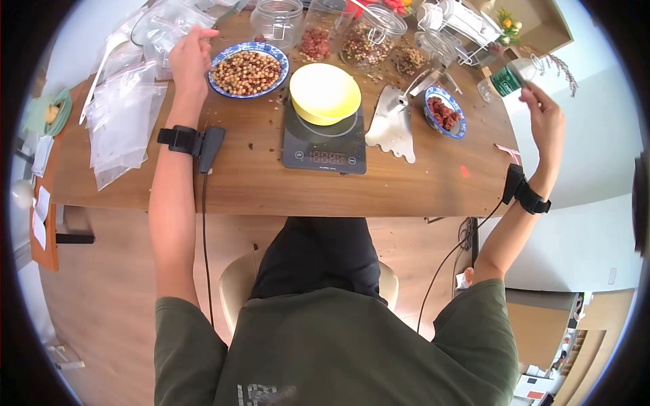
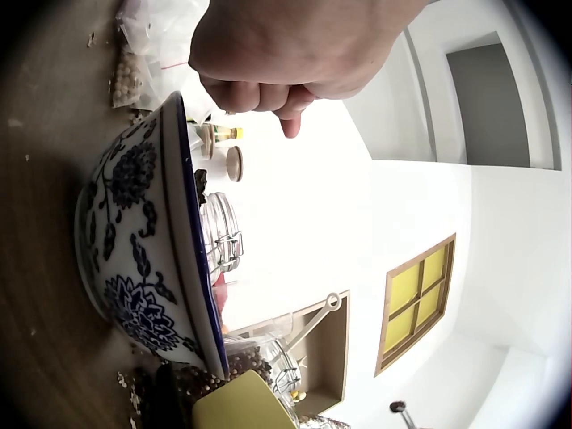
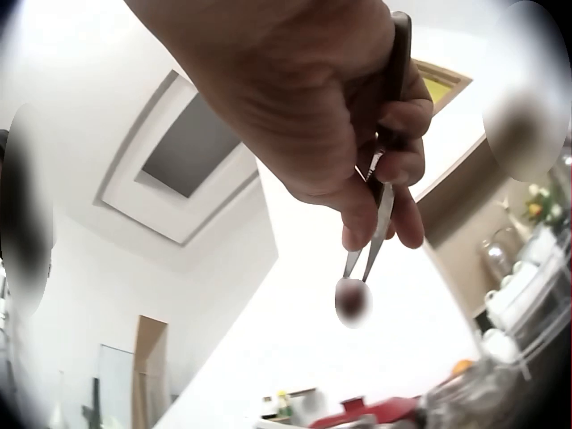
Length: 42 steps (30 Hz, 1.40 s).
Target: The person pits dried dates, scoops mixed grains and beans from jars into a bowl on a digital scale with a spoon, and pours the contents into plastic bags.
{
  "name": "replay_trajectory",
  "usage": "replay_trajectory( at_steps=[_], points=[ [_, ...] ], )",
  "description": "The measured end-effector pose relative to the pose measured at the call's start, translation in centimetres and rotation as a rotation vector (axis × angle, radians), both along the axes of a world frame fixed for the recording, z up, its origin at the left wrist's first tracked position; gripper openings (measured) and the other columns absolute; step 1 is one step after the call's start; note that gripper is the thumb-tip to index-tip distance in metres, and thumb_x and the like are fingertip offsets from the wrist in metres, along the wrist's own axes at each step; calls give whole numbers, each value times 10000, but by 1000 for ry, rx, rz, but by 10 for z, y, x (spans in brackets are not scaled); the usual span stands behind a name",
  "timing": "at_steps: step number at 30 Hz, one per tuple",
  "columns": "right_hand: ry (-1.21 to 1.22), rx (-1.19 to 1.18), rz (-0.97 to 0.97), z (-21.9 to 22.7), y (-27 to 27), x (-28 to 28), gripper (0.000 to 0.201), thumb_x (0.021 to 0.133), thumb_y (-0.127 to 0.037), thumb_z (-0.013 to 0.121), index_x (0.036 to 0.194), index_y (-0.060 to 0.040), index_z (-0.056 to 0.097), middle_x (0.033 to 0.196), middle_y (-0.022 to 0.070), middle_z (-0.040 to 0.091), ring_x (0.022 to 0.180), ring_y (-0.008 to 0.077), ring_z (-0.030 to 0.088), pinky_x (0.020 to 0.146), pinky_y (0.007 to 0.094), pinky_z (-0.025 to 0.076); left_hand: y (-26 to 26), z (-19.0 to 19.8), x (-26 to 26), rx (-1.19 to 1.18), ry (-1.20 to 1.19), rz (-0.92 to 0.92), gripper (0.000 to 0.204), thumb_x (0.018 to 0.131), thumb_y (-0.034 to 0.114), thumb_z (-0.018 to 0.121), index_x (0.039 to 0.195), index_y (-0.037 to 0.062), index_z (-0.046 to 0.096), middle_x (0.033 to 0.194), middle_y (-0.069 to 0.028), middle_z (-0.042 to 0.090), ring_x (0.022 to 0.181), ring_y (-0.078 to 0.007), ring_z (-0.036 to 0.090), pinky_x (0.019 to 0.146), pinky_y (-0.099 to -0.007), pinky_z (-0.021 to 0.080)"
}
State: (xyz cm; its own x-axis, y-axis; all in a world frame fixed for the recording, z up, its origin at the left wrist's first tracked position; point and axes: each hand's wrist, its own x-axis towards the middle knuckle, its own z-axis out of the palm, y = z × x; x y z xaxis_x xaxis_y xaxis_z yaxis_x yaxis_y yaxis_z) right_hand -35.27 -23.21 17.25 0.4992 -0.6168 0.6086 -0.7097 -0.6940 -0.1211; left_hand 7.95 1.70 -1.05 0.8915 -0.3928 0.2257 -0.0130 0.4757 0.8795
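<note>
In the head view my left hand [image 1: 191,59] is beside a blue-and-white bowl [image 1: 215,84] of round beige and reddish pieces. Its fingers are loosely curled and hold nothing; the left wrist view shows the hand [image 2: 299,45] above the bowl's side [image 2: 143,241]. My right hand [image 1: 545,115] is raised at the right. The right wrist view shows that hand [image 3: 313,107] gripping metal tweezers [image 3: 382,219], with a blurred dark-red piece [image 3: 354,302] at their tips. A yellow bowl [image 1: 325,95] rests on a black scale [image 1: 321,159]; a small patterned bowl [image 1: 462,127] holds dark-red pieces.
Clear bags [image 1: 122,122] lie at the left. Glass jars [image 1: 277,27] and other containers line the back. A metal plate-like piece [image 1: 393,125] lies right of the scale, and a green-labelled bottle [image 1: 508,80] is near my right hand. Crumbs dot the table [image 1: 250,183].
</note>
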Motion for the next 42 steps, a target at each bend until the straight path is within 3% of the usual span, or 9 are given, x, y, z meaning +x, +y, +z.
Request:
replay_trajectory(
  at_steps=[6, 13, 18, 21, 22, 27, 31, 35, 42],
  points=[
    [302, 384, -48, -60, -45, -37, 246, 808, -218, 591, 985, -65, 668, 712, 91, 656, 679, 184, 637, 648, 302, 477, -1, 3, -2, 19, -4, 3, 307, 942, 225, 457, 877, -28, 617, 486, 70, 333, 378, -22, 239, 363, -201, 163],
    [466, 396, -85, -71, -27, -9, 231, 802, -244, 594, 956, -96, 682, 717, 94, 654, 723, 263, 632, 676, 346, 476, 0, 2, -3, 23, -15, 0, 312, 935, 235, 464, 857, -20, 626, 499, 71, 342, 390, -17, 247, 367, -198, 167],
    [132, 168, 40, -36, -8, 8, 280, 821, -257, 600, 1022, -69, 650, 795, 148, 658, 765, 286, 645, 691, 339, 482, 1, 1, -4, 0, -10, 12, 311, 921, 241, 477, 837, -13, 637, 513, 77, 353, 401, -13, 259, 372, -195, 176],
    [74, 129, 72, -9, 62, 50, 280, 847, -237, 602, 1068, -69, 635, 840, 155, 662, 755, 225, 661, 673, 301, 480, 0, 0, -2, -13, -21, -10, 312, 922, 233, 473, 816, -12, 635, 512, 73, 358, 399, -16, 262, 368, -195, 181],
    [68, 90, 187, -10, 72, 60, 300, 848, -216, 614, 1102, -59, 629, 817, 129, 668, 687, 144, 599, 660, 262, 457, 1, 0, -3, -7, -26, 5, 312, 922, 233, 473, 816, -12, 635, 512, 73, 358, 399, -16, 262, 368, -195, 181],
    [254, -222, 653, -37, 119, 148, 235, 790, -248, 638, 967, -97, 673, 829, 133, 656, 755, 271, 641, 658, 364, 498, 0, 0, -5, -23, -34, 3, 321, 924, 225, 472, 776, -12, 631, 501, 63, 373, 396, -18, 271, 361, -195, 193],
    [391, -287, 773, -80, 137, 220, 115, 759, -206, 628, 826, -147, 700, 714, 105, 652, 700, 259, 651, 620, 364, 521, 1, 0, -4, -33, -7, -3, 327, 924, 228, 472, 775, -17, 629, 501, 58, 386, 395, -17, 279, 356, -191, 196],
    [483, -388, 801, -111, 144, 264, 98, 700, -183, 633, 653, -105, 668, 626, 102, 629, 612, 248, 650, 533, 347, 511, 3, 4, -4, -12, -11, 21, 318, 932, 225, 453, 823, -21, 621, 484, 67, 360, 382, -18, 244, 361, -195, 174],
    [502, -369, 770, -125, 118, 283, 149, 732, -225, 641, 663, -95, 667, 647, 113, 635, 636, 262, 656, 548, 361, 517, 5, 6, -4, -31, -9, 28, 310, 903, 203, 471, 776, -25, 639, 497, 58, 392, 399, -11, 277, 361, -188, 194]
  ],
)
